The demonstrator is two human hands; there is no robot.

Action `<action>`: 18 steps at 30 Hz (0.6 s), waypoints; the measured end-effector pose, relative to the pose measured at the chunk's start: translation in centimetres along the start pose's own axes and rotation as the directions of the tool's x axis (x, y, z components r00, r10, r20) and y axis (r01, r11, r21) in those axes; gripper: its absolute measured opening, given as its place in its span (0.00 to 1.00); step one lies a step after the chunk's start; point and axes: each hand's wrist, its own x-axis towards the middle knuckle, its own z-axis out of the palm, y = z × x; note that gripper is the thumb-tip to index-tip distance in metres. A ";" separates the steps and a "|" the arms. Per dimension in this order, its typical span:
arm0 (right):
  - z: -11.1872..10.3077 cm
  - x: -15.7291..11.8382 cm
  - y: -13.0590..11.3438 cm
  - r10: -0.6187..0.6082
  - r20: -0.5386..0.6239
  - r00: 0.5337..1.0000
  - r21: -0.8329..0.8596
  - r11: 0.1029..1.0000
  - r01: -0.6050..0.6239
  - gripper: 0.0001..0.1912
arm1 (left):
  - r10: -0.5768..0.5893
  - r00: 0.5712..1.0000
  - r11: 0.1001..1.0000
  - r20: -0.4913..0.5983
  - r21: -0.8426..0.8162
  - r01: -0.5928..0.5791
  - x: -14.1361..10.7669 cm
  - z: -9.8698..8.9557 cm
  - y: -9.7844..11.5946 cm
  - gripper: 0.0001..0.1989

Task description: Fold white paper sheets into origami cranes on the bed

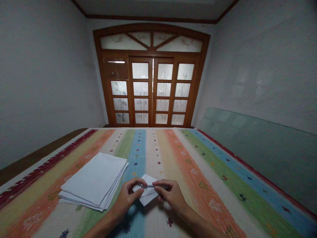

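Observation:
A small folded white paper [148,199] is held between my two hands, low in the middle of the view, with creases and overlapping flaps showing. My left hand [128,195] pinches its left side between thumb and index finger. On the right side, my right hand [172,195] grips it in the same way, its other fingers curled beneath. The fingertips of both hands come near each other along a fold in the middle. To the left of my left hand lies a stack of white paper sheets [95,178], its edges slightly uneven.
A striped, patterned cloth [198,185] covers the table. A greenish glass panel [247,142] stands along the right side against the wall. Beyond the far edge are wooden doors [152,89] with frosted panes. A brown wooden edge [42,148] runs along the left.

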 end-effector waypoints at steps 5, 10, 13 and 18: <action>0.0 0.0 0.1 -0.050 0.004 0.999 -0.007 0.999 0.050 0.16 | 0.010 1.000 0.999 -0.015 0.044 -0.009 0.0 0.0 0.0 0.13; 0.0 -0.1 0.0 -0.048 -0.022 0.999 -0.055 0.997 0.047 0.19 | 0.052 0.998 0.986 -0.035 0.157 -0.046 0.0 0.0 0.1 0.15; 0.1 -0.2 -0.2 -0.053 -0.043 0.998 -0.054 0.997 0.051 0.18 | 0.083 0.996 0.973 -0.031 0.218 -0.075 0.1 0.1 -0.1 0.15; 0.4 -0.4 -0.7 -0.083 -0.092 0.992 -0.030 0.996 0.081 0.24 | 0.108 0.991 0.968 -0.083 0.237 -0.085 0.0 0.5 -0.9 0.12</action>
